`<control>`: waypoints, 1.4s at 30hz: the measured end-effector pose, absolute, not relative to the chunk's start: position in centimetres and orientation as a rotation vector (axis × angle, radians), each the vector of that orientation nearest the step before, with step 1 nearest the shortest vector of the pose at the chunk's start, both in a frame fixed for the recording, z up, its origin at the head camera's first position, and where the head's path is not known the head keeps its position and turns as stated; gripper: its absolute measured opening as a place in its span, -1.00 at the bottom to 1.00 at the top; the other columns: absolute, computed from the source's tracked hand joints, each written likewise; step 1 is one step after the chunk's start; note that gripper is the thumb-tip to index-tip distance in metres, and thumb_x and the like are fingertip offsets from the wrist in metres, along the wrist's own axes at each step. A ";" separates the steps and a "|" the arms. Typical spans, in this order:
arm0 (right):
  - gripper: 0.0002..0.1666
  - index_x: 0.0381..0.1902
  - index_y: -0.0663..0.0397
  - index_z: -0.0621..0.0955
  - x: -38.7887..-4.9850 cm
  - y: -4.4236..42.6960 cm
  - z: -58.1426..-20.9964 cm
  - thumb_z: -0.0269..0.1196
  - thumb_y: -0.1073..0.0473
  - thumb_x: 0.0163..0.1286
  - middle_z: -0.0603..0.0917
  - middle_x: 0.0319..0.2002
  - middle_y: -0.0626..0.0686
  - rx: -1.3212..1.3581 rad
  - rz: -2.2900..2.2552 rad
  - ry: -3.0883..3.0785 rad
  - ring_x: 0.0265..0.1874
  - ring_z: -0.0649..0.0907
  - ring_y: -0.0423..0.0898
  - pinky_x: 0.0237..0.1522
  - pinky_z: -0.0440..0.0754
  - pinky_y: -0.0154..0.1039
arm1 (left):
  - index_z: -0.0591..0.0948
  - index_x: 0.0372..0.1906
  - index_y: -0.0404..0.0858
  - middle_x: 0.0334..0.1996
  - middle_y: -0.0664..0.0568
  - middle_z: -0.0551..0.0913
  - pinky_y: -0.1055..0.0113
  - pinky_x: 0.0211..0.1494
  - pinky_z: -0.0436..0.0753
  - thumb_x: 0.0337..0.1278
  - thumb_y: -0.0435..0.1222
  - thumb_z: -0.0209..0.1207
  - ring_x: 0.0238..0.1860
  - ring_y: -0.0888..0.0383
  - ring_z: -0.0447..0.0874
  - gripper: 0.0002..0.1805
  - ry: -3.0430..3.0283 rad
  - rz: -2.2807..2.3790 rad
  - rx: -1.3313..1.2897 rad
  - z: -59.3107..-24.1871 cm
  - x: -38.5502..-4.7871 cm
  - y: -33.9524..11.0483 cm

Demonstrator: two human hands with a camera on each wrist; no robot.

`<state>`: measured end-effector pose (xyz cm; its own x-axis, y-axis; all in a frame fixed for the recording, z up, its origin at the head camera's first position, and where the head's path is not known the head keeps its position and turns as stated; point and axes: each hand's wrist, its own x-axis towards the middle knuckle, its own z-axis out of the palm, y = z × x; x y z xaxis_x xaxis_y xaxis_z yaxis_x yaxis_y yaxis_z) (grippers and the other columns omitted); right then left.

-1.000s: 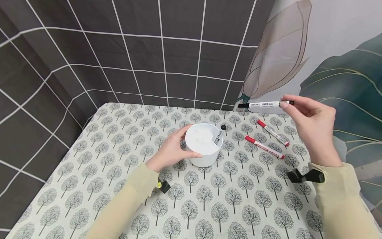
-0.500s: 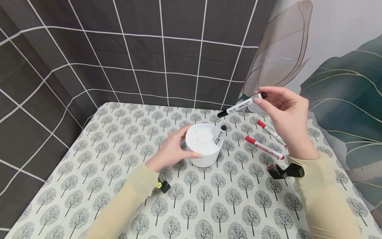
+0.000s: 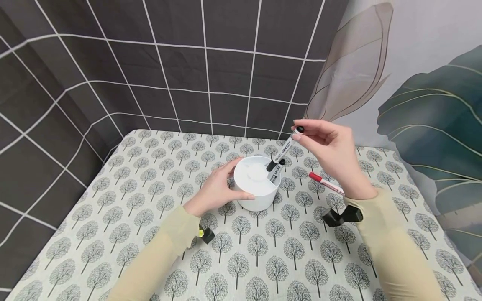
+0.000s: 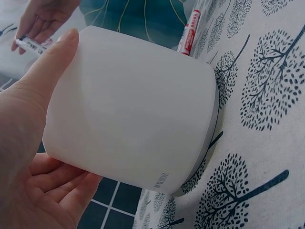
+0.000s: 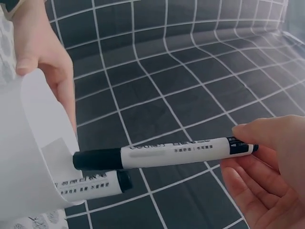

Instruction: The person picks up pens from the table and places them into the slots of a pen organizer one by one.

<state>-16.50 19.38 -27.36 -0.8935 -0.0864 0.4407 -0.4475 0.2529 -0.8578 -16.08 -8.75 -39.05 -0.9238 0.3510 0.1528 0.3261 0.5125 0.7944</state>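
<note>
A round white pen holder [image 3: 256,201] with compartments stands on the table. My left hand [image 3: 218,184] grips it from the left, thumb on the near side and fingers round the back. One black-and-white marker [image 5: 93,186] leans inside its right compartment, black end up. Between thumb and fingertips, my right hand [image 3: 329,150] pinches a second black-and-white marker [image 3: 284,148] by its upper end. That marker slants down, its black cap at the opening of the same compartment, just above the first marker; whether the two touch I cannot tell.
A red-capped marker [image 3: 325,183] lies on the tree-patterned tablecloth [image 3: 241,255], partly behind my right wrist. In the left wrist view, a red-and-white marker [image 4: 190,32] shows beyond the holder. A dark gridded curtain [image 3: 180,67] hangs along the back and left.
My right hand has moved left with the marker, tilting it from nearly level to steep and bringing its cap to the holder. It now hides one red marker. My left hand stays put.
</note>
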 end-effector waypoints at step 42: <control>-0.58 0.16 0.07 0.70 -16.9 21.0 -30.8 0.37 0.03 0.43 0.75 0.05 0.03 0.432 1.562 -2.580 -0.03 0.73 -0.18 0.06 0.62 -0.38 | 0.23 0.59 -0.01 0.39 0.10 0.44 -0.20 0.40 0.32 -0.44 0.18 0.64 0.28 0.09 0.48 0.33 2.689 1.394 0.558 -39.4 -15.9 -9.2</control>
